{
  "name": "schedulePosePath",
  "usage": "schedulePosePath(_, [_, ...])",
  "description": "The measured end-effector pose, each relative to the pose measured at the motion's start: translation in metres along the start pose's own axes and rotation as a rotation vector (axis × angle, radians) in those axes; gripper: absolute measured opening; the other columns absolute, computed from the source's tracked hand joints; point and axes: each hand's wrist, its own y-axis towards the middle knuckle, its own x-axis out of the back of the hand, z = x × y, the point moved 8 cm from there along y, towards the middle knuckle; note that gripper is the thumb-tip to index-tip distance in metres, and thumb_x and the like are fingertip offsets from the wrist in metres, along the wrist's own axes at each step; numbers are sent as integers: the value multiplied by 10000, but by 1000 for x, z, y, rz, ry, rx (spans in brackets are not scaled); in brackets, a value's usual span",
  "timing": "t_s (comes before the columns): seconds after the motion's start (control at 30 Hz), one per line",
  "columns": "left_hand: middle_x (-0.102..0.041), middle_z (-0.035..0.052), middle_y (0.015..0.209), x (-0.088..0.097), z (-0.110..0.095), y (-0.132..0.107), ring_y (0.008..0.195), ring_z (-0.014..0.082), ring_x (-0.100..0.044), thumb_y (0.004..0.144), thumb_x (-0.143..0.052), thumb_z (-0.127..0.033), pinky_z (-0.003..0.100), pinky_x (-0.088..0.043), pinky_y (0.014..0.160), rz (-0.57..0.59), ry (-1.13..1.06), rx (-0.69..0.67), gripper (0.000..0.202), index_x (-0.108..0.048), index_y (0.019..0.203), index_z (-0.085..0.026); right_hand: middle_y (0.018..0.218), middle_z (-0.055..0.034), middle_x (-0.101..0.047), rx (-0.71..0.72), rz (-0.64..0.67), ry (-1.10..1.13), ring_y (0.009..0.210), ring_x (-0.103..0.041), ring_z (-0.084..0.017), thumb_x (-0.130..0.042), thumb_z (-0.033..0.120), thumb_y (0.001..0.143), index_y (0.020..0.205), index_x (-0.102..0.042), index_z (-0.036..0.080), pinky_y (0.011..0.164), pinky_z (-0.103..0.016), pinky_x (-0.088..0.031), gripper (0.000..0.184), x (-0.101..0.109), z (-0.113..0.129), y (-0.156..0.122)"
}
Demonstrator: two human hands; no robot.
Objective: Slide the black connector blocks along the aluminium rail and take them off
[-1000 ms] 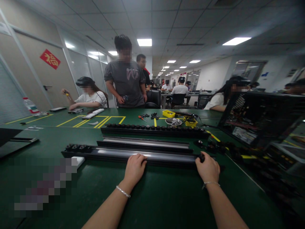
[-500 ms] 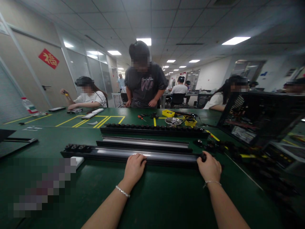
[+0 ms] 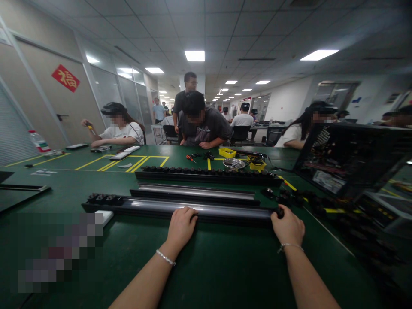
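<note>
A long black rail (image 3: 135,207) with a shiny metal channel lies across the green table in front of me, with a few black knobs at its left end. My left hand (image 3: 181,227) rests on the rail's middle, fingers curled over its near edge. My right hand (image 3: 288,228) is closed at the rail's right end, pinching a small black knob (image 3: 279,211). A second rail (image 3: 196,192) lies just behind. A third rail (image 3: 206,175), farther back, carries several black knobs in a row.
Loose black knobs (image 3: 289,197) lie to the right beside an open computer case (image 3: 350,159). Yellow bins (image 3: 227,152), a metal bowl (image 3: 234,163) and pliers (image 3: 192,159) sit at the back. A person (image 3: 202,126) leans over the far edge. Others sit around.
My right hand slid slightly right along the rail's end with the knob. The person in the grey shirt walked right and bent down over the far table edge.
</note>
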Motion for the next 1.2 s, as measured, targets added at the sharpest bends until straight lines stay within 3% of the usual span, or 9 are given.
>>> schedulePosePath(0.4, [-625, 17, 902, -2, 1, 0, 908, 189, -549, 828, -515, -195, 351, -388, 858, 13, 1, 7, 138, -604, 927, -235, 1084, -133, -603, -53, 20, 37, 1034, -521, -297, -387, 387, 776, 1177, -541, 162, 868, -422, -396, 485, 6, -11, 5])
schedulePosePath(0.7, [-630, 17, 901, -2, 2, 0, 899, 190, -548, 828, -512, -190, 364, -390, 866, -2, -22, 2, 137, -608, 912, -237, 1118, -119, -575, 19, -37, 82, 1087, -473, -298, -418, 378, 744, 1133, -557, 165, 952, -455, -327, 465, 5, -14, 9])
schedulePosePath(0.97, [-628, 21, 899, -1, 1, -1, 898, 191, -548, 825, -510, -180, 363, -395, 860, -8, -33, -2, 142, -607, 915, -232, 1087, -126, -598, -82, 96, 53, 1044, -497, -334, -408, 433, 750, 1177, -545, 186, 835, -466, -422, 511, -1, -24, 12])
schedulePosePath(1.2, [-631, 20, 906, -2, 1, 0, 899, 188, -555, 821, -514, -180, 362, -393, 872, 2, -22, 2, 151, -608, 924, -238, 1125, -127, -597, -83, 55, 69, 1052, -507, -328, -413, 417, 751, 1171, -553, 186, 854, -447, -421, 499, 2, -26, 13])
